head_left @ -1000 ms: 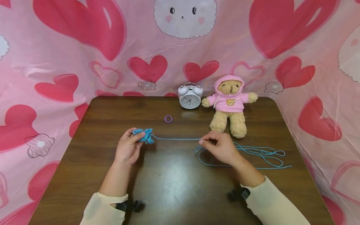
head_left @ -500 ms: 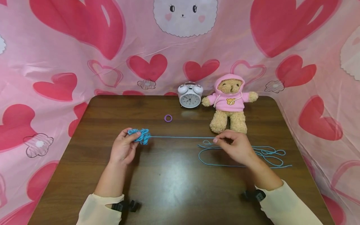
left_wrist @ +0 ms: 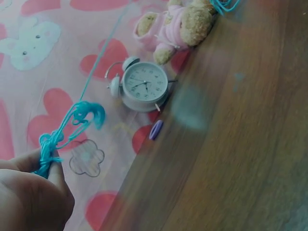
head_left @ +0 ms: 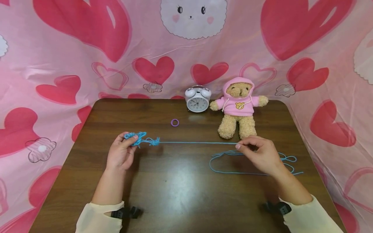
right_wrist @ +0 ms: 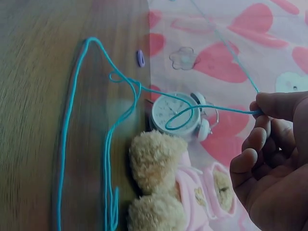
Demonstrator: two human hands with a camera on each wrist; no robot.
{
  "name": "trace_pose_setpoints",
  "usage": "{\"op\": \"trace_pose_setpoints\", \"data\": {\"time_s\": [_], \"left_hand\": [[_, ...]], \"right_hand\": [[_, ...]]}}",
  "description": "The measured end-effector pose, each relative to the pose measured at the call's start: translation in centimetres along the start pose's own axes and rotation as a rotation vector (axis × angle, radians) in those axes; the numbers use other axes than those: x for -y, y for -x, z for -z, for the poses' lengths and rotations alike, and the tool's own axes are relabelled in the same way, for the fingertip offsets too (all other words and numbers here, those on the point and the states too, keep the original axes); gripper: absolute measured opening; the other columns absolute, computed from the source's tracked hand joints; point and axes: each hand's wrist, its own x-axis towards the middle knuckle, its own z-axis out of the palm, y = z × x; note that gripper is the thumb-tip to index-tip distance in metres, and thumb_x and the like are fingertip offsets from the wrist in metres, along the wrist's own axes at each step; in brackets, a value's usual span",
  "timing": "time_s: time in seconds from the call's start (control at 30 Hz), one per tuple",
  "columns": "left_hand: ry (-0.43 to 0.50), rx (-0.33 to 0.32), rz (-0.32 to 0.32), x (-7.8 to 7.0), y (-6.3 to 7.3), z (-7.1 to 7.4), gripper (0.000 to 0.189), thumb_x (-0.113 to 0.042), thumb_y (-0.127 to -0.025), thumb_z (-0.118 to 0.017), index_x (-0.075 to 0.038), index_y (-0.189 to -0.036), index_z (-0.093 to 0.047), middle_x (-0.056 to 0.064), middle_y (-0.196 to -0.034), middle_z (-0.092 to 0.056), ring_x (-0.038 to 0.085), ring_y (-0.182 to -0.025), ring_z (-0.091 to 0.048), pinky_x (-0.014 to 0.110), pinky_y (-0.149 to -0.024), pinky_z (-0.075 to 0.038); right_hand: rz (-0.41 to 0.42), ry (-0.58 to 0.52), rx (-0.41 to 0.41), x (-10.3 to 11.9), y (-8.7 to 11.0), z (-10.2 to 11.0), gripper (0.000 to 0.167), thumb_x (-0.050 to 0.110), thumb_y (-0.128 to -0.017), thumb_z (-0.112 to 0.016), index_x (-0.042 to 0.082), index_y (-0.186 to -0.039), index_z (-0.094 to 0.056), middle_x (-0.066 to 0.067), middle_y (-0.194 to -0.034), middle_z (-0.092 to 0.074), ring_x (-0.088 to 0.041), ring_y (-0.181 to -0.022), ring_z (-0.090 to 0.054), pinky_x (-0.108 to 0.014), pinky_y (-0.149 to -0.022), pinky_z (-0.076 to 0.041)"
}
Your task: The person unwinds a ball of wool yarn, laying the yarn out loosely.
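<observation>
My left hand (head_left: 120, 152) pinches a tangled bundle of blue yarn (head_left: 135, 138) between thumb and fingers, above the left part of the table. A small clump of loops has pulled out from the bundle's right end, plain too in the left wrist view as a yarn clump (left_wrist: 89, 113). From it one taut yarn strand (head_left: 198, 142) runs level to my right hand (head_left: 260, 153), which pinches it between thumb and index finger. Past that pinch, slack yarn (right_wrist: 211, 108) droops in a loop. Loose yarn (head_left: 233, 172) lies in long loops on the table beneath the right hand.
A purple ring (head_left: 175, 123) lies on the brown wooden table (head_left: 180, 194). Behind it stand a white twin-bell alarm clock (head_left: 197, 100) and a teddy bear (head_left: 239, 106) in a pink hoodie, near the right hand. A pink heart-printed cloth (head_left: 163, 45) hangs around the table.
My hands have moved apart, the right one rightward and the left one slightly left. The strand between them has lengthened, and a clump of loops has been drawn out of the bundle.
</observation>
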Motion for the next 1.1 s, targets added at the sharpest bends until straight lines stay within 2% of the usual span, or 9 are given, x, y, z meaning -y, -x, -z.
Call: {"op": "trace_pose_setpoints", "data": {"time_s": [0.17, 0.4, 0.7, 1.0, 1.1], "left_hand": [[0.028, 0.001, -0.023, -0.6, 0.0, 0.5, 0.026, 0.018, -0.094, -0.063, -0.007, -0.100, -0.057, 0.004, -0.089, -0.063, 0.016, -0.079, -0.067, 0.026, -0.071, -0.058], [0.065, -0.028, -0.050, -1.6, 0.1, 1.0, 0.027, 0.019, -0.094, -0.060, -0.006, -0.101, -0.057, 0.005, -0.089, -0.063, 0.018, -0.079, -0.068, 0.026, -0.071, -0.059], [0.103, -0.055, -0.075, -2.8, 0.1, 1.5, 0.028, 0.020, -0.091, -0.064, -0.005, -0.102, -0.056, 0.007, -0.087, -0.063, 0.020, -0.077, -0.069, 0.027, -0.071, -0.060], [0.132, -0.043, -0.123, -3.7, 0.1, 2.3, 0.024, 0.020, -0.093, -0.060, -0.003, -0.096, -0.060, 0.009, -0.085, -0.065, 0.022, -0.075, -0.069, 0.028, -0.068, -0.060], [0.156, -0.038, -0.128, -4.0, 0.1, 2.4, 0.024, 0.021, -0.093, -0.058, -0.002, -0.096, -0.061, 0.010, -0.085, -0.065, 0.023, -0.075, -0.069, 0.029, -0.068, -0.060]], "right_hand": [[-0.019, 0.016, -0.027, -0.3, 0.5, 1.2, 0.007, 0.008, -0.089, -0.081, 0.015, -0.090, -0.081, 0.004, -0.089, -0.073, -0.004, -0.076, -0.059, -0.016, -0.065, -0.045], [-0.027, 0.052, -0.071, -0.9, 1.0, 3.0, 0.008, 0.005, -0.087, -0.082, 0.013, -0.090, -0.081, 0.006, -0.084, -0.072, -0.004, -0.070, -0.055, -0.017, -0.059, -0.042], [-0.105, 0.108, -0.108, -2.2, 2.0, 5.6, 0.004, 0.010, -0.089, -0.083, 0.008, -0.092, -0.080, 0.015, -0.081, -0.071, -0.002, -0.069, -0.055, -0.016, -0.057, -0.042], [-0.238, 0.112, -0.181, -4.1, 3.5, 9.0, 0.014, 0.015, -0.092, -0.081, 0.003, -0.096, -0.079, 0.027, -0.081, -0.070, 0.002, -0.069, -0.056, -0.015, -0.055, -0.043], [-0.287, 0.127, -0.199, -4.6, 4.0, 10.1, 0.014, 0.019, -0.093, -0.080, 0.007, -0.098, -0.080, 0.031, -0.080, -0.069, 0.004, -0.069, -0.056, -0.014, -0.056, -0.043]]}}
